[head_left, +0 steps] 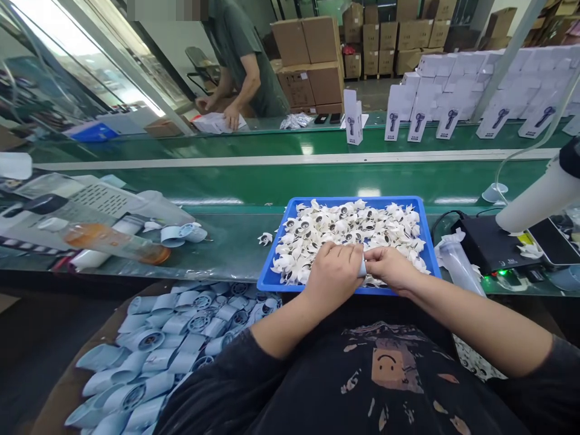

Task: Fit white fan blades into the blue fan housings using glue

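- Left hand (335,266): closed around a pale blue tube (362,267), over the near side of the blue tray (429,235).
- Right hand (392,266): pinching at the tube's right end; any smaller piece there is hidden.
- Advised: firm left grip, right fingertips square to the tube's end.

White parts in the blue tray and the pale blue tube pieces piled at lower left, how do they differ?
Colour: the white parts are white, many showing a dark round centre; the blue tube pieces are pale blue.
Shape: the white parts have pointed projections; the blue tube pieces are smoother and tubular.
Size: the white parts look smaller than the blue tube pieces.
Shared: both lie in loose heaps, turned many ways.
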A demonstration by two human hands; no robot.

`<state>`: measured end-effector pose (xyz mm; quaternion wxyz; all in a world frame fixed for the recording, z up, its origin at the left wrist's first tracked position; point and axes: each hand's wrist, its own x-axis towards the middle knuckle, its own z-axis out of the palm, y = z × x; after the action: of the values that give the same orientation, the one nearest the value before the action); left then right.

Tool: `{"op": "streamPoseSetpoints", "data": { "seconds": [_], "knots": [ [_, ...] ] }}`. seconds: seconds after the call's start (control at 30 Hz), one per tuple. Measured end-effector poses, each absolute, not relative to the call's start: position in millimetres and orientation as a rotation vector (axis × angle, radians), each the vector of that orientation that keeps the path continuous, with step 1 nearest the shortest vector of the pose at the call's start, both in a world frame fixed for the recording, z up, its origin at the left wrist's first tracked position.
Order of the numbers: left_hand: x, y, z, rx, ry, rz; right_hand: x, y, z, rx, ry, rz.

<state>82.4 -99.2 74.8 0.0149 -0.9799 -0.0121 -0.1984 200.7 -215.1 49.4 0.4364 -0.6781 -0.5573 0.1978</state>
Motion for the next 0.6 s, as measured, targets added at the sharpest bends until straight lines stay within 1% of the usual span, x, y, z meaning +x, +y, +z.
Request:
{"op": "streamPoseSetpoints", "data": {
  "seconds": [0.07, 0.17, 0.2, 0.23, 0.37, 0.43, 0.53, 0.6],
  "knots": [
    [81.7, -96.9, 77.3, -3.142, 0.007, -0.503, 197.2, -219.3, 47.8, -1.683, -1.387, 0.52],
    [79.7, -91.4, 85.1, -3.516, 0.221, -0.077, 202.9, -229.1, 59.0, -1.622, -1.497, 0.553],
    [79.3, -90.9, 87.1, -3.591, 0.287, 0.017, 206.1, -231.0, 63.1, -1.603, -1.535, 0.558],
    [79.1, -91.3, 88.0, -3.606, 0.29, 0.002, 208.9, -231.5, 65.8, -1.596, -1.554, 0.551],
    [82.3, -97.6, 79.7, -3.194, 0.018, -0.638, 210.0, -224.6, 58.9, -1.691, -1.427, 0.443],
    [84.6, -97.4, 71.6, -3.113, 0.05, -0.755, 206.4, -223.0, 52.9, -1.736, -1.366, 0.394],
    [85.2, -91.5, 62.6, -3.267, 0.074, -0.877, 202.3, -229.5, 54.1, -1.76, -1.358, 0.298],
    [83.2, -87.8, 60.0, -3.361, 0.076, -1.013, 200.3, -236.3, 60.3, -1.744, -1.443, 0.108]
  ]
}}
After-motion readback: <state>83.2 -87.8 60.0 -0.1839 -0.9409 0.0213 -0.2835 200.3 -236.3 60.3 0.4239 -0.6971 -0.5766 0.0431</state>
